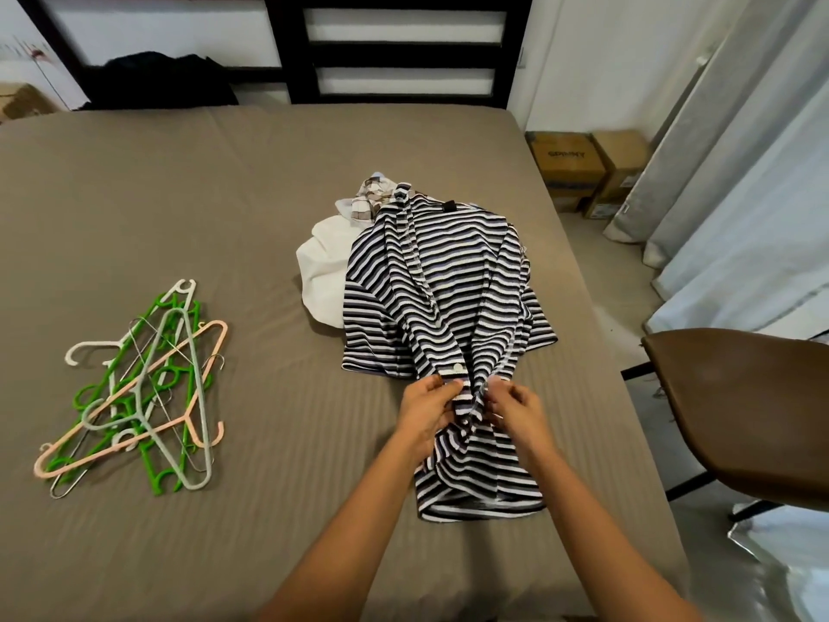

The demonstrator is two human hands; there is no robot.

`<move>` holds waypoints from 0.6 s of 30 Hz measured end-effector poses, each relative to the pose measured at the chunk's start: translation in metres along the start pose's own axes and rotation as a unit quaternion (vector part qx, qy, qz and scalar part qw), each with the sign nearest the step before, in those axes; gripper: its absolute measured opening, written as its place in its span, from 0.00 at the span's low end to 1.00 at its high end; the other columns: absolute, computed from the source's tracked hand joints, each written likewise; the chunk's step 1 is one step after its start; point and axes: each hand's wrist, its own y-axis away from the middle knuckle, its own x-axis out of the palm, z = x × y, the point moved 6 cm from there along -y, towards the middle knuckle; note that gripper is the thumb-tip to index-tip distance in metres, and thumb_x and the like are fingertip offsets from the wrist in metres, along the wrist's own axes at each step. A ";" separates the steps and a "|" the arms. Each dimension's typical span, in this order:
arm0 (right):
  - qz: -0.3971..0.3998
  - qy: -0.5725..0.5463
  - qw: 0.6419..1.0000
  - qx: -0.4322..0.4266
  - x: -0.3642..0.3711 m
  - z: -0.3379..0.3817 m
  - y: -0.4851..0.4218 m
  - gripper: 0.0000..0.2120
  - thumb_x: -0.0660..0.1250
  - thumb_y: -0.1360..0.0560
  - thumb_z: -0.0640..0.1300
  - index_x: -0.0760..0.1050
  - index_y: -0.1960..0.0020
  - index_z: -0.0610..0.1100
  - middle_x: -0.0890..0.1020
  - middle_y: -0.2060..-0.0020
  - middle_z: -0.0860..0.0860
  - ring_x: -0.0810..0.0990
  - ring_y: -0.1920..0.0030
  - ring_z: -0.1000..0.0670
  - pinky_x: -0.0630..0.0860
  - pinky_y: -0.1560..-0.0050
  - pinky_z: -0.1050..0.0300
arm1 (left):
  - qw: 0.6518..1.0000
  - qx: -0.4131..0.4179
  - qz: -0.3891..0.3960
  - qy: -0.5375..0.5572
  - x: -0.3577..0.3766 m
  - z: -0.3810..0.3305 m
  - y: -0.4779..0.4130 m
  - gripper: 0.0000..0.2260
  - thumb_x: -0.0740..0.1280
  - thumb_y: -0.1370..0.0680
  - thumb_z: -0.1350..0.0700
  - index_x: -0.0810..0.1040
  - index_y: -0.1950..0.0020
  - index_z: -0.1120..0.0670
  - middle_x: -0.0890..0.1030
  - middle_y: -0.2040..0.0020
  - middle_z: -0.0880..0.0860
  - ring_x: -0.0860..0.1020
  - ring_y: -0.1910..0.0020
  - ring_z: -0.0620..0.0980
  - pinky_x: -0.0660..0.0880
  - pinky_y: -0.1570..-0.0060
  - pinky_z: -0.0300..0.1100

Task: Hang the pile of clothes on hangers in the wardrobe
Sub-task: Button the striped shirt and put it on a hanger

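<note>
Both hands are working the front of the striped shirt (pixel 444 307), which lies spread on the bed (pixel 224 195), a bit right of the middle. The left hand (pixel 426 408) pinches the button edge, and the right hand (pixel 516 408) pinches the opposite edge just beside it — fingers curled round the fabric on both sides. A white garment (pixel 320 271) and a plaid one (pixel 370 199) poke out from under the shirt at its far left. The hangers (pixel 139 388) — green, peach, white, grey and wire — sit in a tangled heap well to the left. A dark garment (pixel 157 80) lies against the headboard (pixel 394 51), and a brown chair (pixel 735 415) stands at the right.
</note>
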 end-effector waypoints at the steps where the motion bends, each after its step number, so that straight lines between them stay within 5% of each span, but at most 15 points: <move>1: 0.015 -0.046 0.998 0.043 0.006 -0.003 -0.004 0.07 0.66 0.23 0.45 0.75 0.53 0.41 0.82 0.64 0.48 0.80 0.67 0.54 0.77 0.62 0.58 | 1.000 0.006 0.002 -0.003 0.000 -0.001 0.000 0.04 0.67 0.24 0.65 0.79 0.50 0.60 0.84 0.58 0.55 0.83 0.61 0.49 0.81 0.61 0.40; 4: 0.052 -0.074 0.985 0.149 0.022 -0.011 -0.015 0.06 0.67 0.24 0.40 0.76 0.51 0.37 0.81 0.71 0.49 0.79 0.74 0.54 0.76 0.71 0.60 | 1.000 0.015 0.007 -0.015 0.000 -0.005 -0.002 0.05 0.67 0.24 0.63 0.79 0.50 0.59 0.84 0.52 0.58 0.82 0.54 0.53 0.80 0.53 0.45; 8: 0.083 -0.126 0.955 0.256 0.034 -0.021 -0.017 0.07 0.62 0.22 0.38 0.73 0.60 0.41 0.76 0.76 0.51 0.71 0.77 0.54 0.67 0.79 0.67 | 0.999 0.029 -0.021 -0.027 -0.006 -0.006 -0.006 0.10 0.67 0.23 0.54 0.80 0.49 0.60 0.84 0.54 0.57 0.82 0.56 0.53 0.80 0.53 0.46; 11: 0.092 -0.196 0.948 0.235 0.037 -0.017 -0.013 0.08 0.60 0.23 0.35 0.73 0.60 0.40 0.78 0.68 0.48 0.73 0.68 0.52 0.70 0.75 0.65 | 0.992 0.083 -0.067 -0.074 -0.016 -0.007 -0.010 0.09 0.70 0.25 0.53 0.80 0.51 0.58 0.84 0.54 0.55 0.82 0.52 0.55 0.79 0.46 0.51; 14: 0.045 -0.237 0.957 0.158 0.029 -0.018 -0.015 0.05 0.66 0.26 0.34 0.73 0.58 0.41 0.79 0.61 0.47 0.77 0.60 0.50 0.77 0.64 0.59 | 0.983 0.126 -0.087 -0.102 -0.022 -0.009 -0.009 0.07 0.71 0.26 0.56 0.79 0.55 0.59 0.83 0.60 0.53 0.80 0.61 0.48 0.79 0.58 0.42; 18: -0.007 -0.308 0.940 0.143 0.019 -0.023 -0.016 0.02 0.68 0.27 0.41 0.76 0.56 0.44 0.82 0.65 0.50 0.79 0.67 0.54 0.78 0.70 0.62 | 0.976 0.156 -0.087 -0.126 -0.025 -0.011 -0.010 0.09 0.74 0.29 0.56 0.75 0.60 0.56 0.77 0.68 0.48 0.73 0.71 0.38 0.71 0.66 0.32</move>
